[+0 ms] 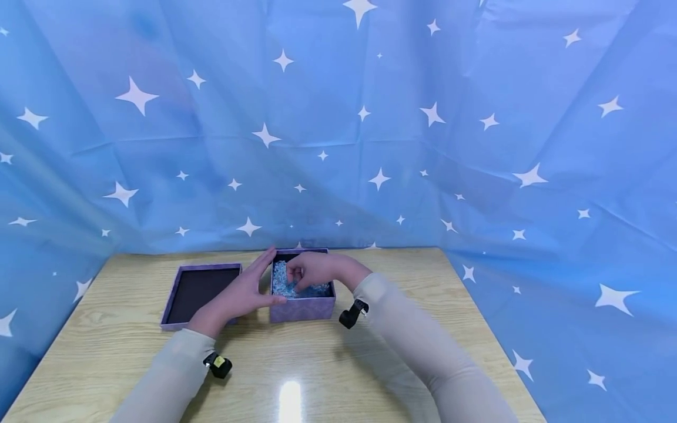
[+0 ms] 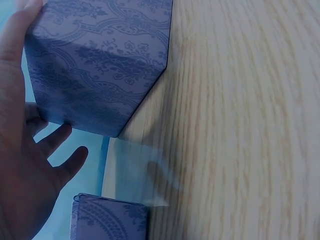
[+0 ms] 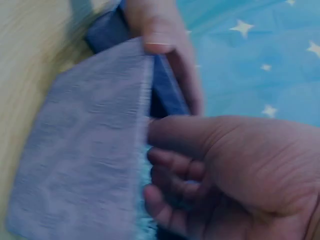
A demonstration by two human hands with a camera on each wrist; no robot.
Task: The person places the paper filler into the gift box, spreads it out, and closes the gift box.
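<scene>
A purple patterned box (image 1: 302, 309) stands near the back of the table, filled with shredded blue-white paper (image 1: 281, 281). My left hand (image 1: 243, 292) lies along the box's left side with fingers stretched out and the thumb on the near rim corner. In the left wrist view, the fingers of that hand (image 2: 25, 145) spread beside the box (image 2: 100, 65). Reaching into the box from the right, my right hand (image 1: 313, 269) has bent fingers at the paper, thumb and forefinger apart. The right wrist view shows these fingers (image 3: 172, 165) behind the box wall (image 3: 85, 140), blurred and partly hidden.
To the left of the box lies its purple lid (image 1: 174, 295), inside up with a black lining, partly covered by my left forearm. The wooden table (image 1: 254, 370) ends at a blue curtain (image 1: 338, 117) with white stars, behind and at both sides.
</scene>
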